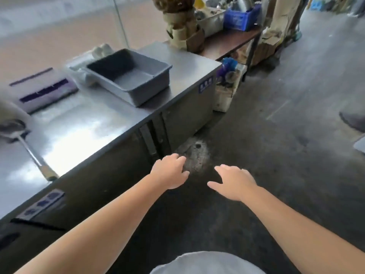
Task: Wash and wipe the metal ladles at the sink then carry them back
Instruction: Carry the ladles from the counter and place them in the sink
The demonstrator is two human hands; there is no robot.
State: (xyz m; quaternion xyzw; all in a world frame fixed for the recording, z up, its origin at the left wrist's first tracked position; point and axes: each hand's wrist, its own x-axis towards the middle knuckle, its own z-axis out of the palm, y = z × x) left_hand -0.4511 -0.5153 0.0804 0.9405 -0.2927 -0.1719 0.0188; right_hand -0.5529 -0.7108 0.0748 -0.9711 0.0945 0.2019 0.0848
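A metal ladle [29, 149] lies on the steel counter [83, 123] at the far left, its bowl toward the left edge of the view and its wooden-ended handle pointing at the counter's front edge. My left hand [169, 171] and my right hand [235, 182] are both stretched out over the dark floor in front of the counter, fingers apart, holding nothing. Both hands are well to the right of the ladle and do not touch it. No sink is in view.
A grey plastic tub [160, 80] stands on the counter's far end, a purple-and-white box [43, 89] to its left. Beyond are a brown table [233, 42] with a blue crate [241, 18], cardboard, and a white bin [227, 89] on the floor.
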